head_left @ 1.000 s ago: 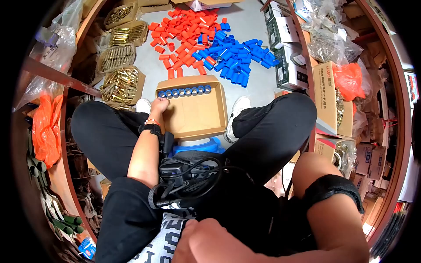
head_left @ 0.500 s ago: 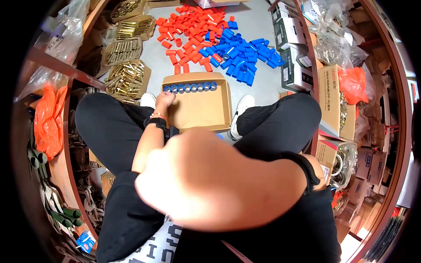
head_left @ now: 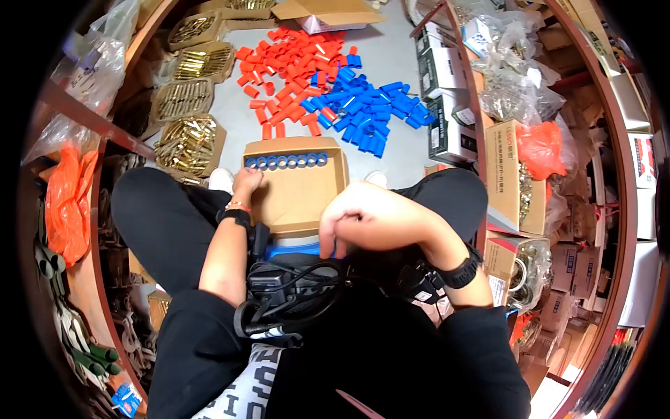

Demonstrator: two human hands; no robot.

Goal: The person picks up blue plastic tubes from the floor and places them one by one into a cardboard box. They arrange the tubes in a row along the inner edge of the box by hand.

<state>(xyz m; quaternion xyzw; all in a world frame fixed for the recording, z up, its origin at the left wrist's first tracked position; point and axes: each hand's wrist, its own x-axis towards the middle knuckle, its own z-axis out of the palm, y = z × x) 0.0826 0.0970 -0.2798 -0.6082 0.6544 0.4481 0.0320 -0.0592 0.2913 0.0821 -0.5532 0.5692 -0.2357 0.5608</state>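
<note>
A shallow cardboard box (head_left: 299, 227) lies between my legs. Along its far side, several blue pipe couplings (head_left: 292, 162) stand on end in a row, their round openings facing up. My left hand (head_left: 247, 181) is closed at the box's left edge, near the first coupling, and appears to grip the rim; its fingertips are partly hidden. My right hand (head_left: 349, 215) hangs at the box's near right corner, wrist bent and fingers pointing down, with nothing seen in it. Beyond the box, loose red couplings (head_left: 283, 84) and blue couplings (head_left: 370, 105) lie heaped on the floor.
Boxes of brass-coloured fasteners (head_left: 187, 145) line the left side. Black-and-white boxes (head_left: 452, 126) stand at the right, beside a carton (head_left: 504, 174) and an orange bag (head_left: 541, 150). Shelf frames flank both sides. A black cable device (head_left: 279, 283) sits at my waist.
My right hand has dropped from close before the camera to beside the box's near corner. My left hand stays at the box's left edge. The whole view has shifted slightly.
</note>
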